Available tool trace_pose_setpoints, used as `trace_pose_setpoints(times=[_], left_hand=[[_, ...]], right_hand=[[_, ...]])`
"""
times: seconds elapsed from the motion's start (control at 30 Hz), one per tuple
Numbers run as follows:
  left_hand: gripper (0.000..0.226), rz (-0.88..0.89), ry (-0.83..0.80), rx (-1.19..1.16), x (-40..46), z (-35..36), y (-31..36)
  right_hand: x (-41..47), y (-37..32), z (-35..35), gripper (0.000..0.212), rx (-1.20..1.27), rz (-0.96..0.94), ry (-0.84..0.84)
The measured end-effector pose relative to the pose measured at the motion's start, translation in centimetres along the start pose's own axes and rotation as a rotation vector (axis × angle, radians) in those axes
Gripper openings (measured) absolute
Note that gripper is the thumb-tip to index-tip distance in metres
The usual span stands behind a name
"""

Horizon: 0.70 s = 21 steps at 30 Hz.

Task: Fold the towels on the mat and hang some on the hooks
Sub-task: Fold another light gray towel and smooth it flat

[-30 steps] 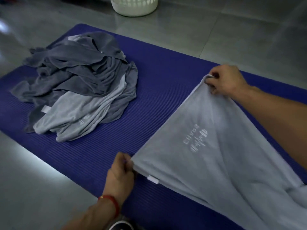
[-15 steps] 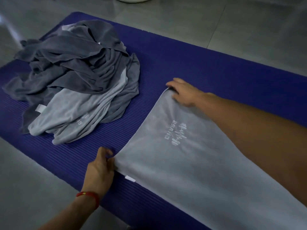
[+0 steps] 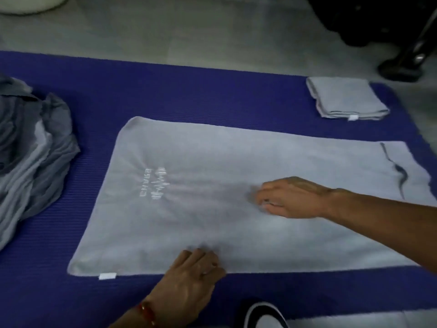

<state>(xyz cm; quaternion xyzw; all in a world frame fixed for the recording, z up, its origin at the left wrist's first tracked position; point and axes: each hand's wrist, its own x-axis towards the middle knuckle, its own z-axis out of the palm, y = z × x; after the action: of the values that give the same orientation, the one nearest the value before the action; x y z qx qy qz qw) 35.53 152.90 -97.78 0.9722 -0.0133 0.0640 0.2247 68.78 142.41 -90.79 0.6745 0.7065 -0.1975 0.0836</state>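
Note:
A light grey towel [image 3: 212,162] with a white logo lies spread flat across the blue mat [image 3: 189,91]. My right hand [image 3: 293,197] lies flat on the towel's middle, fingers straight and blurred by motion. My left hand [image 3: 194,278] rests on the towel's near edge with fingers pressing the cloth. A folded light grey towel [image 3: 343,98] sits at the mat's far right corner. A heap of dark and light grey towels [image 3: 30,157] lies on the mat's left end.
A white laundry basket [image 3: 30,3] stands on the tiled floor at the far left. Black furniture legs [image 3: 406,58] stand at the far right. A black and white shoe [image 3: 267,316] shows at the near edge.
Both hands let go of the towel's left corners and moved right onto its middle and near edge. The towel now lies fully flat. The view swung right, revealing the folded towel.

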Motion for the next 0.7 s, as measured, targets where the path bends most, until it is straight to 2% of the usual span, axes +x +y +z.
trace_pose_setpoints(times=[0.1,0.23,0.33,0.47,0.57,0.7], left_hand=[[0.023,0.175,-0.071,0.049,1.7,1.5,0.3],[0.014,0.294,-0.111,0.139,3.8,3.0,0.5],[0.014,0.310,-0.126,0.151,5.0,2.9,0.0],[0.022,0.335,-0.125,0.182,5.7,2.4,-0.8],[0.042,0.315,-0.097,0.272,6.2,2.2,-0.1],[0.039,0.272,-0.132,0.351,6.6,1.8,1.0]], right_hand=[[-9.3,0.5,2.2,0.014,0.033,0.215,-0.026],[-18.1,-0.2,7.3,0.016,0.006,0.343,-0.089],[-21.7,-0.1,11.5,0.031,-0.006,0.367,0.025],[-22.1,0.0,13.3,0.044,0.092,0.355,0.095],[-20.3,-0.2,13.3,0.056,-0.032,0.319,0.181],[-17.5,-1.8,13.7,0.059,-0.068,0.344,0.337]])
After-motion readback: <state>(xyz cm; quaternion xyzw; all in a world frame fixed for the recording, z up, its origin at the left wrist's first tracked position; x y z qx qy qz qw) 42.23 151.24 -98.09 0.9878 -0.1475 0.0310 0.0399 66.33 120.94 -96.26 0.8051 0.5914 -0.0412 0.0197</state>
